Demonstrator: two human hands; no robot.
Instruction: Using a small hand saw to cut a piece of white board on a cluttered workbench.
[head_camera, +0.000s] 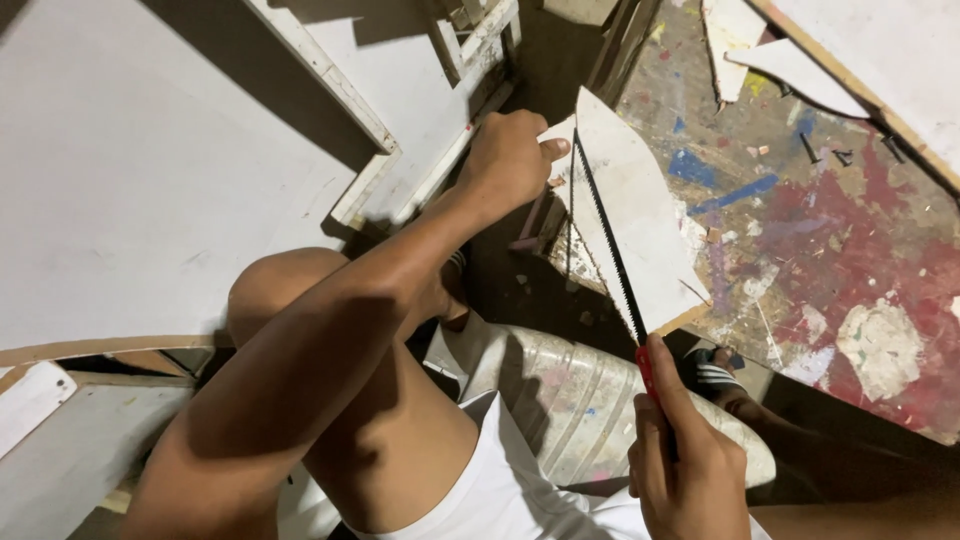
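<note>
Setting: paint-spattered tabletop (850, 250), its wood blotched red, blue and white, fills the right side; pale white boards fill the left.
Right hand (685, 470): lowest in view, fingers wrapped tight around the red grip of a handsaw (608, 240), forefinger stretched up along that grip.
Handsaw: a thin dark toothed blade, running up and to the left from the red grip, lying across the face of a white board offcut (640, 215).
Seat: a ribbed, paint-stained white plastic container (570, 395) lies on its side beneath the person's legs, just below the offcut's lower edge.
Foot: a striped sandal (715, 372) shows right of the container, near the offcut's lower corner.
Left arm: reaches diagonally over a bent knee, up from the lower left.
Left hand (510, 155): closed on the upper left edge of the offcut, thumb pressed flat on its white face, right beside the blade's far tip.
White board offcut: a roughly triangular sheet with a raw wooden edge, resting on the tabletop's near-left corner and overhanging it towards the person.
White framed panel (420, 150): battened boards lying beyond the left hand, reaching to the top of the view.
Far tabletop: white board scraps (790, 60) and a few dark nails (830, 150) lie well apart from the cut.
</note>
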